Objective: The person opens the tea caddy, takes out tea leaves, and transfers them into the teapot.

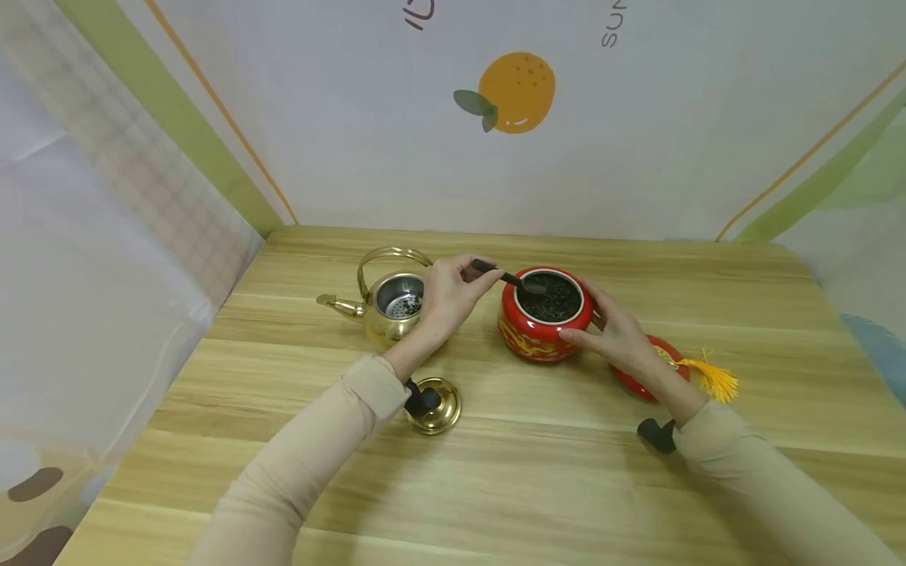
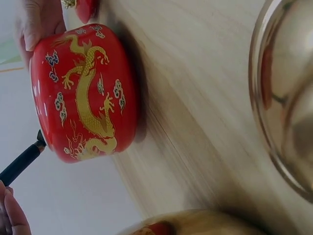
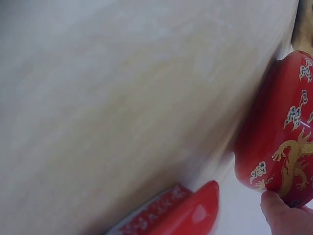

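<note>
My left hand (image 1: 453, 292) pinches the dark handle of a small tea scoop (image 1: 508, 278), whose tip is in the mouth of a red jar. The jar (image 1: 534, 347) has a golden dragon on its side and holds dark, thin tea leaves (image 1: 562, 303). My right hand (image 1: 621, 336) grips the jar's right side, thumb at the front near the rim; its other fingers are partly hidden behind. In the left wrist view, the scoop's handle (image 2: 22, 164) slants up to the jar's rim. The right wrist view shows my right thumb (image 3: 281, 210) against the jar.
A gold teapot (image 1: 382, 330) with a raised handle stands left, partly behind my left hand; dark bits lie in its strainer (image 1: 402, 305). Its gold lid (image 1: 447, 413) lies in front. A red lid (image 1: 640, 385) with a yellow tassel (image 1: 716, 380) lies beside my right wrist.
</note>
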`<state>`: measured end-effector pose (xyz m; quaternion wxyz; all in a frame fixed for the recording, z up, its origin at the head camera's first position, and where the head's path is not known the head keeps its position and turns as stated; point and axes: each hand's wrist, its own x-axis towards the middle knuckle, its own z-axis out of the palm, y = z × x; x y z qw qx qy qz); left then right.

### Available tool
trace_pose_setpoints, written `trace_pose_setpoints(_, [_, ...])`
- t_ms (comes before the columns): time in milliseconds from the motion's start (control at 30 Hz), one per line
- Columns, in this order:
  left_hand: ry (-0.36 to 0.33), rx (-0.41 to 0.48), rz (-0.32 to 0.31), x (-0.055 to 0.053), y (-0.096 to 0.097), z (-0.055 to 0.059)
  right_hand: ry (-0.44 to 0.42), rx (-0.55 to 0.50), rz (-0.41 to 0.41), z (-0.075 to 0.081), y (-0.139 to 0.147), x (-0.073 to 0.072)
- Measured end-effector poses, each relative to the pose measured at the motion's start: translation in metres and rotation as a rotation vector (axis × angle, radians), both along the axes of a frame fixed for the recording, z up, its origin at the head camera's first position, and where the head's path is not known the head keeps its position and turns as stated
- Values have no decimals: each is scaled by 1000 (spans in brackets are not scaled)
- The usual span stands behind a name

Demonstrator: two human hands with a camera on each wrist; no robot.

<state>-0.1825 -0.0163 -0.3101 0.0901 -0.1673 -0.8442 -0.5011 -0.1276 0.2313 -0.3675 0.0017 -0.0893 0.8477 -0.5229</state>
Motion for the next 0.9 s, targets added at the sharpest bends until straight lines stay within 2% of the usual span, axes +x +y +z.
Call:
trace_pose_setpoints(200, [56, -70, 11, -4, 3, -1, -4, -9, 4, 0, 0, 0])
trace_pose_setpoints(467, [31, -101, -23, -7, 9, -4, -5, -23, 7, 0, -2, 0])
trace_pose_setpoints(900, [-102, -109, -61, -6, 15, -10, 8, -13, 1, -1, -2, -1])
